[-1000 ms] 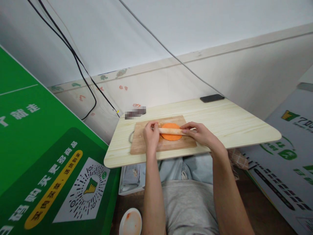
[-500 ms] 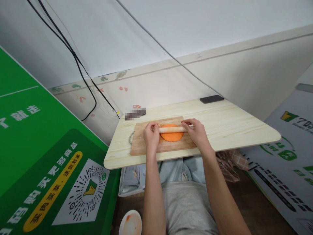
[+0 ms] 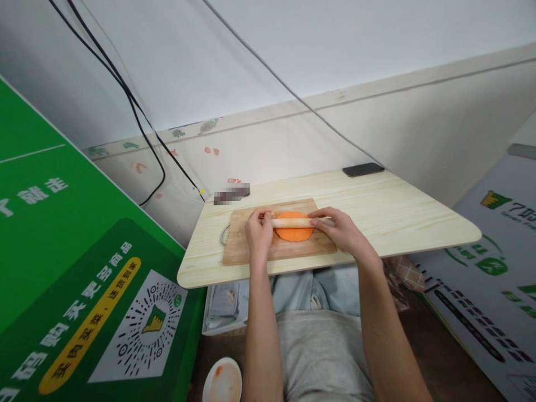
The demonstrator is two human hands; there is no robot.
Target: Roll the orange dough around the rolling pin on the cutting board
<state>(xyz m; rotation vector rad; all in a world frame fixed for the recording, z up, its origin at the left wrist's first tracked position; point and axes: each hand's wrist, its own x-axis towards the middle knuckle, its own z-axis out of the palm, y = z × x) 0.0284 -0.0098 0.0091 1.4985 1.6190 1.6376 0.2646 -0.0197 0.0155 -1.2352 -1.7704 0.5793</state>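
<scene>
A pale wooden rolling pin (image 3: 291, 223) lies across a flat, round sheet of orange dough (image 3: 295, 233). Its left end is gripped by my left hand (image 3: 259, 229), fingers curled round it. At the other end my right hand (image 3: 335, 224) holds the pin between thumb and fingers, at the dough's right edge. Under the dough is a wooden cutting board (image 3: 240, 245) with a metal loop handle (image 3: 224, 235) on its left side. The tips of the pin are partly hidden by my hands.
The board rests on a light wood-grain table (image 3: 397, 218) against the wall. A black phone (image 3: 363, 170) lies at the back right, and a blurred-out dark item (image 3: 231, 194) at the back left. A stained white bowl (image 3: 223, 382) sits below. Green panels (image 3: 84, 251) stand at left.
My right hand has shifted its hold on the rolling pin, its wrist swinging outward to the right and its fingers moving slightly inward. My left hand stays about the same.
</scene>
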